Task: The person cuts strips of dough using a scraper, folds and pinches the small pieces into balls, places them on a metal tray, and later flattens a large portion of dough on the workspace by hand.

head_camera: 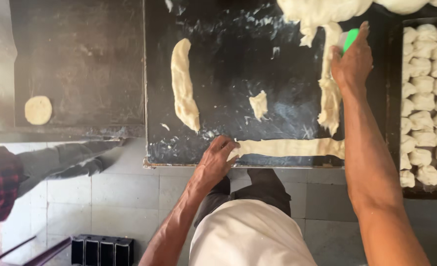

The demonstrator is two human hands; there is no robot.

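Left hand [217,160] pinches the near end of the long pale dough rope [292,147] on my dark floured worktop [228,59], right hand [352,61] grips a green plastic scraper [350,38]; 1 tray of cut dough lumps [428,98] looks full, much dough remains uncut.

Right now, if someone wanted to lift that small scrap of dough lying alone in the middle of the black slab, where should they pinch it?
Probably from above, across the middle of the small scrap. It lies flat and free on the black slab, apart from the dough strips, with bare surface on both sides for fingertips. The left hand is nearest; the right hand holds a green tool.
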